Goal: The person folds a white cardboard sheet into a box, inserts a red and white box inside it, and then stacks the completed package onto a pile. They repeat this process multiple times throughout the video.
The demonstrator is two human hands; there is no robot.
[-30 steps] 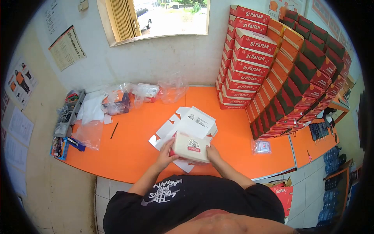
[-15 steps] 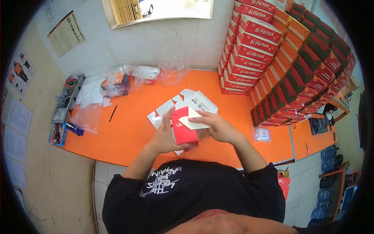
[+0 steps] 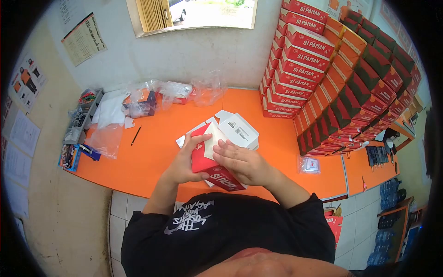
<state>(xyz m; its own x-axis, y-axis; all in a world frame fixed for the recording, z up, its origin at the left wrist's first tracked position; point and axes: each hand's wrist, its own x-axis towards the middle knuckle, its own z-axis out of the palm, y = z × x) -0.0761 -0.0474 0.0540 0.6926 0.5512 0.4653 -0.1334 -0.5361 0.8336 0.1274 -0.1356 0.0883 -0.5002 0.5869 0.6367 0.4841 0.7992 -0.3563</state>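
Fingers of the left hand [image 3: 179,162] grip the red box [image 3: 206,163] from its left, thumb at its lower edge; fingers of the right hand [image 3: 249,165] lie outstretched across its cream flap [image 3: 210,148]; beyond, a white carton [image 3: 242,131] rests on the orange desk [image 3: 277,159]; stacked red boxes [image 3: 297,84] stand at right.

A black T-shirt [image 3: 263,221] with short sleeves [image 3: 318,210] is worn, its front printed with white block lettering [image 3: 191,217], including "AGAIN", and a grey curved shape [image 3: 173,227].
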